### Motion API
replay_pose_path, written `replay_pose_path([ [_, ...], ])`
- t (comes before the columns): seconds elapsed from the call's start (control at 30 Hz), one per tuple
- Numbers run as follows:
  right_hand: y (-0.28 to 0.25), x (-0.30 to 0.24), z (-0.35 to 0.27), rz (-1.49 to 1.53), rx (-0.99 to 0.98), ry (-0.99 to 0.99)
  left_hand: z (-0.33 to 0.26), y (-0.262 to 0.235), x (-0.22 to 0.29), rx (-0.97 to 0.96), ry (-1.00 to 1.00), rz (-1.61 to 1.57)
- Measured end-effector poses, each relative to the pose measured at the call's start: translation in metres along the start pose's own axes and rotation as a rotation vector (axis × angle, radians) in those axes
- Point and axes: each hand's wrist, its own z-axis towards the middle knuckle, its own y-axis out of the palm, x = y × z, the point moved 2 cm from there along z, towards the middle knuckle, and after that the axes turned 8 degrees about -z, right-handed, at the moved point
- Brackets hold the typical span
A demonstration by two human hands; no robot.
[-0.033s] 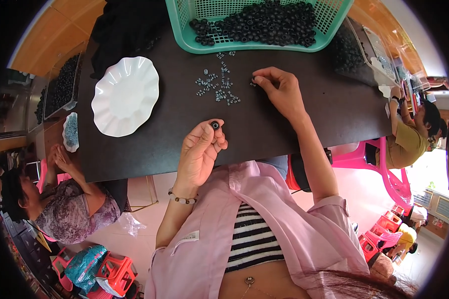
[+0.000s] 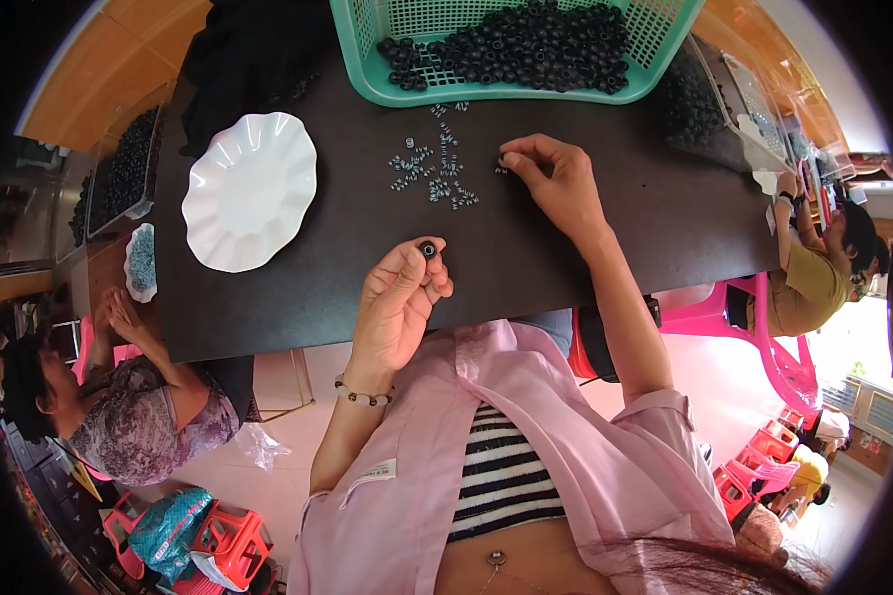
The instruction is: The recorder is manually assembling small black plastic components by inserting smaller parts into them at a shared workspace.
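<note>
Between the thumb and finger of my left hand [image 2: 399,302] sits a small round black plastic piece [image 2: 428,249] with a hole in its middle, its opening facing up. My right hand [image 2: 564,183], farther off to the right, is pinched closed over the table. At its fingertips is a small coiled metal spring [image 2: 501,169], partly hidden; whether it is gripped or lies just under them is hard to see. To the left of that hand, many loose metal springs [image 2: 446,164] are scattered on the dark table [image 2: 367,288].
A green plastic basket [image 2: 486,97] of black round pieces stands at the far side. A white scalloped plate [image 2: 248,193] lies at the left. Clear bins [image 2: 129,164] of black parts flank the table. Co-workers sit left and right, by a pink chair [image 2: 704,317].
</note>
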Motion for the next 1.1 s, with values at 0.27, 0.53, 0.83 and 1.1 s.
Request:
replay_pose_path([
  [0.27,-0.001,-0.006,-0.004,-0.004,-0.002,0.013,0.0,-0.002,0.0,-0.021,0.002,-0.018],
  [0.53,-0.012,0.009,-0.006,0.135,-0.027,0.09,-0.001,-0.002,0.0,-0.025,0.008,-0.016],
  [0.83,-0.01,0.011,0.003,0.133,-0.062,0.073,-0.002,-0.003,-0.001,-0.029,0.013,-0.018],
  [1.1,-0.011,0.01,0.005,0.145,-0.083,0.09,-0.003,-0.002,-0.001,-0.032,0.012,-0.032],
])
